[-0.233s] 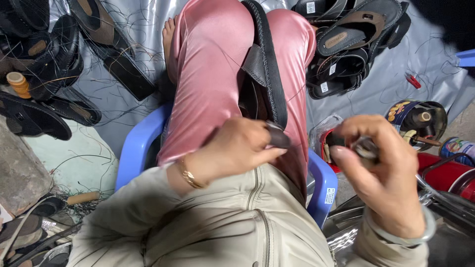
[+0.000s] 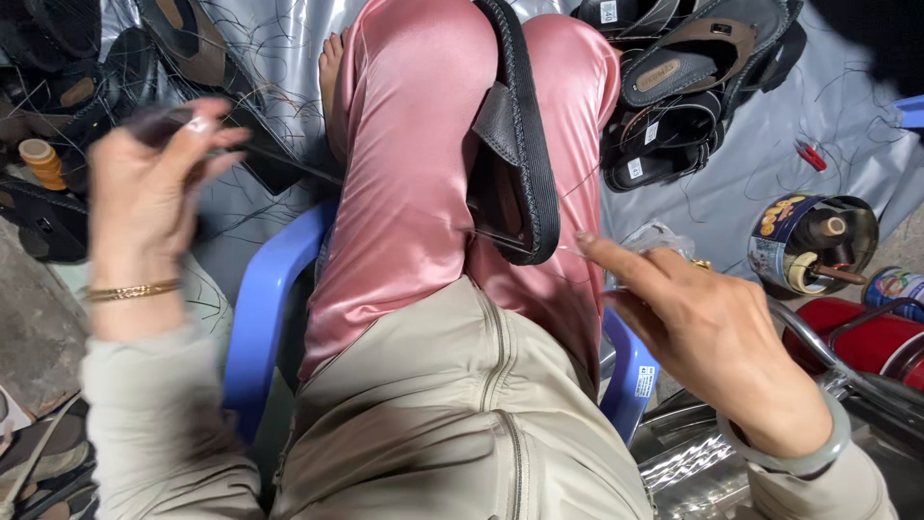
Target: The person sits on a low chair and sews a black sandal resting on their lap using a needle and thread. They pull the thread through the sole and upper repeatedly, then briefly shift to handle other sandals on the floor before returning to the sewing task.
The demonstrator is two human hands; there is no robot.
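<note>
Black sandal (image 2: 520, 144) lies sole-edge up across the pink-trousered lap (image 2: 414, 193), strap side toward the left knee. A thin dark thread (image 2: 385, 197) runs taut from the sandal's near end out to the left hand (image 2: 144, 207), raised well left of the sandal — fingers pinched shut around a small dark tool, blurred, so its type can't be read. Right hand (image 2: 707, 332) sits just right of the sandal's near end, index finger extended toward the thread exit, other fingers loosely curled; whether it grips anything can't be told.

Risks from here, judged:
- Thread is under tension — a hard pull could snap it or tear through the sole edge.
- Sandal is only resting on slick satin fabric with no hand clamping it; the sideways pull could slide it off the lap.
- Right index finger close to the stitch point could get caught by the thread.

Beyond the sandal: a pile of finished sandals (image 2: 693, 87) on grey sheet, a tin with spools (image 2: 813, 241) to its right.
</note>
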